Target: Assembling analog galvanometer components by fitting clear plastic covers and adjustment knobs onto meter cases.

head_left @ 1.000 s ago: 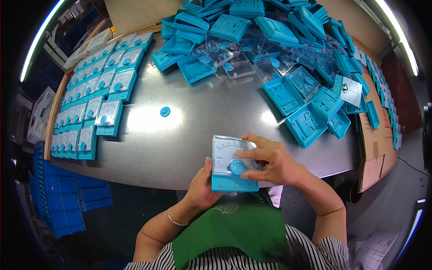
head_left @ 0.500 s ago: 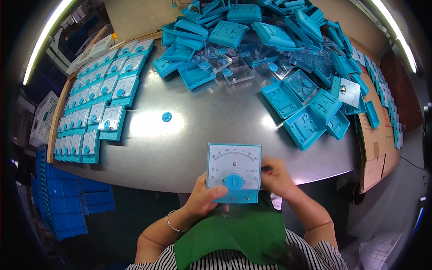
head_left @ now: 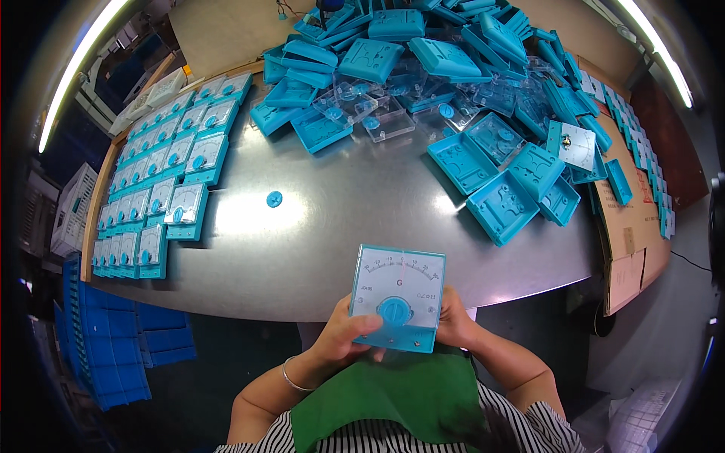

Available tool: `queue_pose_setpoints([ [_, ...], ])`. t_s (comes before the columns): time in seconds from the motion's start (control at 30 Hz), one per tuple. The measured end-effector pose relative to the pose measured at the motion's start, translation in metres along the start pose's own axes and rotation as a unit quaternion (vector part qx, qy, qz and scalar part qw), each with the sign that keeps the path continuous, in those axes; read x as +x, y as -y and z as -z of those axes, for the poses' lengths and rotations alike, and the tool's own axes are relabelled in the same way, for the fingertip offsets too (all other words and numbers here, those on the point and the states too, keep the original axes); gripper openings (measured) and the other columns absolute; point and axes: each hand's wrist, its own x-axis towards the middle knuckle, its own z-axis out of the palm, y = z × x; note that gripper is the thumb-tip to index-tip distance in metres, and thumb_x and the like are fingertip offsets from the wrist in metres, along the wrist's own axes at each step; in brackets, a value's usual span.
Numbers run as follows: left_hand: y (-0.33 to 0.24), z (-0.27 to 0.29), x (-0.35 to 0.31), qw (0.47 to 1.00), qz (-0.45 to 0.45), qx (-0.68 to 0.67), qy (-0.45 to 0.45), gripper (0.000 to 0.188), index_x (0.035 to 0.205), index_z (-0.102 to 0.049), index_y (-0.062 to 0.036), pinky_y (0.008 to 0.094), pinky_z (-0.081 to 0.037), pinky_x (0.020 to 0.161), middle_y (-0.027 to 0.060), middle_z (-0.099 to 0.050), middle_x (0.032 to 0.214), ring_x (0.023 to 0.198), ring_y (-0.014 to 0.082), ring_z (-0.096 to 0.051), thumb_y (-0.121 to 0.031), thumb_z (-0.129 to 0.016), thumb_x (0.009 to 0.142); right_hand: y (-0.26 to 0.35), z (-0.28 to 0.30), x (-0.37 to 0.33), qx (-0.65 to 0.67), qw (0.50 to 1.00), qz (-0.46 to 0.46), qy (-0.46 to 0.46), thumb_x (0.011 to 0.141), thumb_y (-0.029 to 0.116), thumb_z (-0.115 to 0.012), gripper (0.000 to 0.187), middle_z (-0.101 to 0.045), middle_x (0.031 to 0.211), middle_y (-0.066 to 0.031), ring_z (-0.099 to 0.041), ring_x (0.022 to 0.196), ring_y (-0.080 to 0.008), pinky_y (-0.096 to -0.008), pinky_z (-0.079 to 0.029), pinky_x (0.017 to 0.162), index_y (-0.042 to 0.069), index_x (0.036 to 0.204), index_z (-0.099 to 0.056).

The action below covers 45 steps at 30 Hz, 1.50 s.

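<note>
A teal galvanometer with a white dial face, a clear cover and a round teal knob is held upright over the table's near edge. My left hand grips its lower left side, thumb across the front and the other fingers mostly hidden behind. My right hand is closed on its right edge, with the fingertips out of sight behind the case. A loose round teal knob lies on the metal table, beyond the galvanometer and to its left.
Rows of similar finished meters line the left side. At the back, teal case shells and clear covers are heaped up. Open shells lie on the right, near a cardboard sheet at the edge. Blue crates stand below left.
My right hand, blurred beside the galvanometer before, is now still against its right edge. The galvanometer has shifted slightly right and toward me, tilting a little. The view has also shifted slightly.
</note>
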Motion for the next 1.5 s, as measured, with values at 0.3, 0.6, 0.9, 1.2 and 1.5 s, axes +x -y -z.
queue_pose_setpoints([
  [0.3, -0.005, 0.0, -0.002, 1.0, 0.023, -0.003, 0.003, 0.056, 0.117, -0.046, 0.0028, 0.025, -0.049, 0.045, 0.0118, -0.059, 0.096, 0.066, 0.0167, -0.061, -0.029, -0.067, 0.076, 0.001, 0.0, 0.002, 0.003, 1.0, -0.001, 0.006, 0.08, 0.005, -0.067, 0.017, -0.068, 0.099, -0.012, -0.066, 0.091, -0.0283, -0.0334, -0.051, 0.077, 0.006, 0.096, -0.067],
  [0.6, -0.002, 0.007, 0.003, 1.0, 0.012, -0.006, 0.008, 0.058, 0.118, -0.046, 0.0033, 0.0259, -0.05, 0.047, 0.0125, -0.059, 0.096, 0.068, 0.0172, -0.061, -0.03, -0.067, 0.076, -0.004, 0.002, 0.005, 0.016, 1.0, -0.014, 0.018, 0.083, 0.003, -0.064, 0.019, -0.068, 0.101, -0.0119, -0.067, 0.091, -0.0222, -0.0331, -0.051, 0.077, 0.002, 0.102, -0.064],
  [0.9, -0.004, 0.014, 0.008, 0.998, -0.058, 0.027, 0.018, 0.066, 0.124, -0.043, 0.0046, 0.0274, -0.053, 0.055, 0.0139, -0.058, 0.103, 0.081, 0.0203, -0.061, -0.032, -0.07, 0.077, 0.039, 0.036, -0.005, 0.229, 0.92, -0.316, 0.035, 0.087, 0.017, -0.063, 0.028, -0.063, 0.079, -0.0045, -0.056, 0.067, -0.0083, -0.0242, -0.047, 0.062, -0.002, 0.107, -0.061],
  [1.2, 0.004, -0.028, 0.048, 0.952, -0.289, 0.099, 0.036, 0.115, 0.147, 0.01, -0.0191, 0.0408, -0.045, 0.094, 0.0114, -0.032, 0.136, 0.108, 0.0218, -0.05, -0.016, -0.078, 0.074, 0.059, 0.021, 0.009, -0.413, 0.9, 0.129, -0.052, 0.07, 0.02, -0.074, 0.03, -0.052, 0.066, -0.011, -0.056, 0.058, -0.0303, -0.04, -0.047, 0.053, 0.004, 0.073, -0.048],
  [1.5, -0.005, 0.006, 0.036, 0.969, -0.223, 0.104, -0.023, 0.108, 0.148, -0.007, -0.0184, 0.0371, -0.05, 0.089, 0.0072, -0.047, 0.119, 0.105, 0.0203, -0.054, -0.043, -0.077, 0.07, 0.045, 0.106, -0.017, -0.515, 0.832, 0.051, -0.2, 0.071, 0.0, -0.064, 0.025, -0.064, 0.1, -0.0119, -0.065, 0.074, -0.0291, -0.0351, -0.054, 0.059, 0.004, 0.095, -0.063],
])
